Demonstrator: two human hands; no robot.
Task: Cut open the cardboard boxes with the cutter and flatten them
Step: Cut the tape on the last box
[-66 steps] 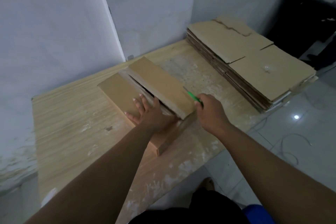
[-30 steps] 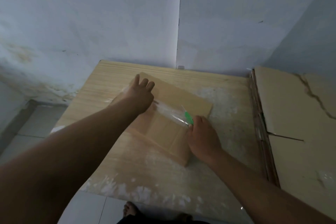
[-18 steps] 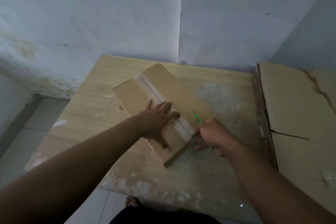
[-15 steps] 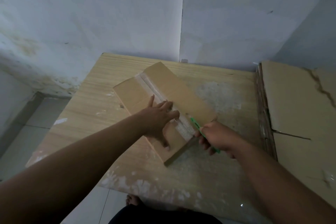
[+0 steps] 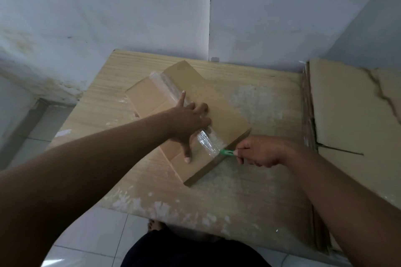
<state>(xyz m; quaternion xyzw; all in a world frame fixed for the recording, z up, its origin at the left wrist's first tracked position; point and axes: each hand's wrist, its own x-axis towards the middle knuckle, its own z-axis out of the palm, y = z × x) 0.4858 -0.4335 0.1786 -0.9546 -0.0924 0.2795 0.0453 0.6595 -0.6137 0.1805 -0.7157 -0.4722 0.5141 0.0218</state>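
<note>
On the wooden table, the left hand lies palm-down on the cardboard box, fingers spread wide, thumb pointing back toward the person, gripping nothing. Right hand sits just off the box's near right end, fingers curled tight round the green cutter, whose tip meets the clear tape at that edge. Box lies flat mid-table, long axis running far-left to near-right, taped seam along it. Flattened cardboard stack waits at right.

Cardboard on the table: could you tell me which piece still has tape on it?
The box under the left hand; the flattened stack at right shows none.
</note>
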